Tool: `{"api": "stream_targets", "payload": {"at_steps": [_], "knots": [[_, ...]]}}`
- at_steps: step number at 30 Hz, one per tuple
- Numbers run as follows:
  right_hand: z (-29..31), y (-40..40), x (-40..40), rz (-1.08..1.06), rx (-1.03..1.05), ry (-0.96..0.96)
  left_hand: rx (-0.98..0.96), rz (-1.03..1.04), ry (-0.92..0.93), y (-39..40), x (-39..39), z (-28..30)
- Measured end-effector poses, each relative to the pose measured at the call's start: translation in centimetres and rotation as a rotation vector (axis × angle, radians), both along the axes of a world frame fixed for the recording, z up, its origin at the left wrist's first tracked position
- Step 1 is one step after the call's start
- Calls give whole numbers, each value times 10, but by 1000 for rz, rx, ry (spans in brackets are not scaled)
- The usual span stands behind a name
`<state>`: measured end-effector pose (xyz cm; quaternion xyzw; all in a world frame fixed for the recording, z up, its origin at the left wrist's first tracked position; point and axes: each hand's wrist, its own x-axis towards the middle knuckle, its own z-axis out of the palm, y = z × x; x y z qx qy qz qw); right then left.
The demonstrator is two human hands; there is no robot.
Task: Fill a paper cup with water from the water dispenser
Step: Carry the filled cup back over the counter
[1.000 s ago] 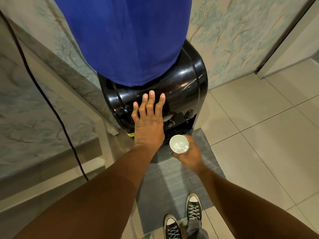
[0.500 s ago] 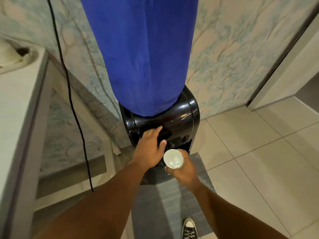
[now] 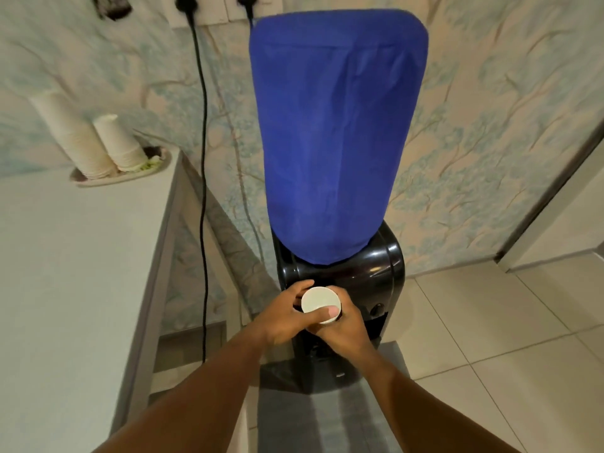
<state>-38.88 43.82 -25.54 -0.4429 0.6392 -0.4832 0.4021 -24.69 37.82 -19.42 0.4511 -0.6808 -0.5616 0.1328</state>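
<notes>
A white paper cup [image 3: 319, 302] is held upright, seen from above, in front of the black water dispenser [image 3: 369, 276]. Both hands wrap it: my left hand [image 3: 283, 317] from the left with its thumb over the near rim, my right hand [image 3: 346, 326] from the right and below. The cup sits level with the dispenser's front panel, left of a round tap knob [image 3: 376, 309]. A blue cloth cover [image 3: 333, 132] hides the bottle on top. I cannot tell how much water is in the cup.
A pale counter [image 3: 81, 273] stands to the left, bearing a tray [image 3: 130, 174] with two stacks of paper cups [image 3: 94, 138]. A black cable [image 3: 203, 191] hangs down the wall between counter and dispenser. A grey mat [image 3: 327, 416] lies on the tiled floor [image 3: 506, 338].
My view has risen and pulled back from the dispenser. My left hand left the dispenser's front panel and came onto the cup, which my right hand still holds.
</notes>
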Motion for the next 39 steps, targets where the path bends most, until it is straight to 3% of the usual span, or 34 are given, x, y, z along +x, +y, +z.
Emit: {"api": "stream_targets", "payload": {"at_steps": [10,20,39], "knots": [[61,-39,42,57,-117,56,-119,116,61,-15,41,45],[117,-79,100,73,-239,49,-204,282,239,-19,85,99],[176,-98,250,361,-265,10,-483,708,121,-11,220,149]]}}
